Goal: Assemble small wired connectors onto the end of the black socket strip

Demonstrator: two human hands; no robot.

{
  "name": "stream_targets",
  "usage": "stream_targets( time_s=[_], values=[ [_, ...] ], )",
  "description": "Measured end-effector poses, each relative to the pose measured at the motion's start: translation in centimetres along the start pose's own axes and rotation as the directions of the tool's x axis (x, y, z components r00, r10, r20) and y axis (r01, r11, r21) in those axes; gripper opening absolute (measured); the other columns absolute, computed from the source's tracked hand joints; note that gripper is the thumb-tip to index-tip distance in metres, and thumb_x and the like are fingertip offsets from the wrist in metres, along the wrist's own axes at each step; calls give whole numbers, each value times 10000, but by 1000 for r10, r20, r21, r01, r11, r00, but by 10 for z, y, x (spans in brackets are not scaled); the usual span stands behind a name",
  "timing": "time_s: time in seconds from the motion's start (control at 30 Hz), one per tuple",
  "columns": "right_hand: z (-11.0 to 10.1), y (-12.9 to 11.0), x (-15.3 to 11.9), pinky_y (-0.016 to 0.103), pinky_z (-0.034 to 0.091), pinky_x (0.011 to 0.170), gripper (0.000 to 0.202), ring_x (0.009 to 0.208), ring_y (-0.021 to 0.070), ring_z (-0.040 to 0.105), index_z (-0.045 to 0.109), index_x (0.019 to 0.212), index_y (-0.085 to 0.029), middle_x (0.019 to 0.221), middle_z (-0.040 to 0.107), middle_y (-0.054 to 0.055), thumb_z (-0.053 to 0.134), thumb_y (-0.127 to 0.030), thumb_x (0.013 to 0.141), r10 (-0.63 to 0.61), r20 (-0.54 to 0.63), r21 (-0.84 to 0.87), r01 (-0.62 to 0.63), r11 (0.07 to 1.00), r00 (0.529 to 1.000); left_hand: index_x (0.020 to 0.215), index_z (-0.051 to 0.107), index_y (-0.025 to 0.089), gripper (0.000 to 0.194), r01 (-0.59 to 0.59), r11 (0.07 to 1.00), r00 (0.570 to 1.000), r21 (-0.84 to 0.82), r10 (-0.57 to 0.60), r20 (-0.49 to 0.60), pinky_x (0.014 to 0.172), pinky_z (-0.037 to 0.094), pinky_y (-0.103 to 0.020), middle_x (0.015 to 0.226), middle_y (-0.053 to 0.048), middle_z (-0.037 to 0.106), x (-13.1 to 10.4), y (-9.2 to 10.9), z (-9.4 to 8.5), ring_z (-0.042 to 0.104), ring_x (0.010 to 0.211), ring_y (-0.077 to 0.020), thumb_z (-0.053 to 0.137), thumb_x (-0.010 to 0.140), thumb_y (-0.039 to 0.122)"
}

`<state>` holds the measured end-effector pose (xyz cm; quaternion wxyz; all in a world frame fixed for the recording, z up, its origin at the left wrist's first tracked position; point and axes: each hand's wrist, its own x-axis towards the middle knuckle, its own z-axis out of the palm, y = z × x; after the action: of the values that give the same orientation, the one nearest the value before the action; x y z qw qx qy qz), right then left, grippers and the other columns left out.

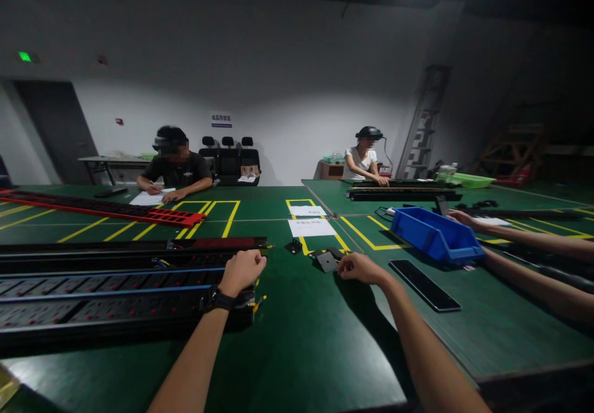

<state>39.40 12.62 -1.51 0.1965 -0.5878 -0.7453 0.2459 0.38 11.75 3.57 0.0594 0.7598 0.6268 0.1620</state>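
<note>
My left hand (244,271), with a dark watch (218,300) on the wrist, is closed over the right end of the long black rails (116,305) lined with socket-like units. Its fingertips are turned away, so what they grip, if anything, is hidden. Yellow-tipped wires (260,303) stick out from the rail end below it. My right hand (359,269) is curled closed just above the table, beside a small grey square plate (327,261) with a hole. Whatever its fingers pinch is too small to tell. A small black bracket (293,246) lies left of the plate.
A blue bin (434,234) and a dark tablet-like slab (424,284) lie to the right, near another person's arms (524,252). A red rack-like strip (102,208) lies at the left. Two people sit across the green table (315,339). Paper sheets (310,227) lie mid-table.
</note>
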Motion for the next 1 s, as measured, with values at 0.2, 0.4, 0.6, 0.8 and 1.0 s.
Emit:
stream_targets(
  time_s=[0.2,0.4,0.6,0.8,1.0],
  values=[
    [15,-23,6,307,441,719,93,778,197,638,770,808,-184,839,737,67,697,-216,759,-120,-98,79,128,989,988,838,709,230,333,-11,999,1000,-51,12,11,690,409,-271,887,-60,772,-1,-1,-13,714,851,-222,501,965,457],
    [58,-95,8,298,440,720,166,774,179,601,712,867,-188,838,705,42,706,-354,859,-305,-166,298,343,891,938,875,738,218,322,-94,990,991,-110,104,89,644,377,-265,871,-55,767,-23,11,-44,690,779,-199,517,938,443],
    [112,-168,10,255,405,634,449,682,127,537,647,849,-185,768,643,-6,813,-596,777,-298,-113,690,290,663,948,992,756,231,271,-291,926,931,-241,332,154,676,431,-252,948,-38,784,-39,3,-46,688,819,-196,594,889,424],
    [133,-182,8,225,302,494,594,517,75,419,601,830,-197,642,547,-63,864,-695,641,-158,37,844,54,534,987,948,773,193,322,-285,859,923,-426,366,120,696,442,-245,891,-30,777,-43,-14,-35,673,796,-170,600,921,464],
    [135,-177,4,215,287,485,592,527,76,457,611,825,-189,668,606,-34,845,-707,659,-140,57,848,26,529,989,912,772,193,260,-286,863,926,-415,360,111,684,432,-235,854,-21,760,-47,-19,-27,656,770,-159,618,897,402]
  ],
)
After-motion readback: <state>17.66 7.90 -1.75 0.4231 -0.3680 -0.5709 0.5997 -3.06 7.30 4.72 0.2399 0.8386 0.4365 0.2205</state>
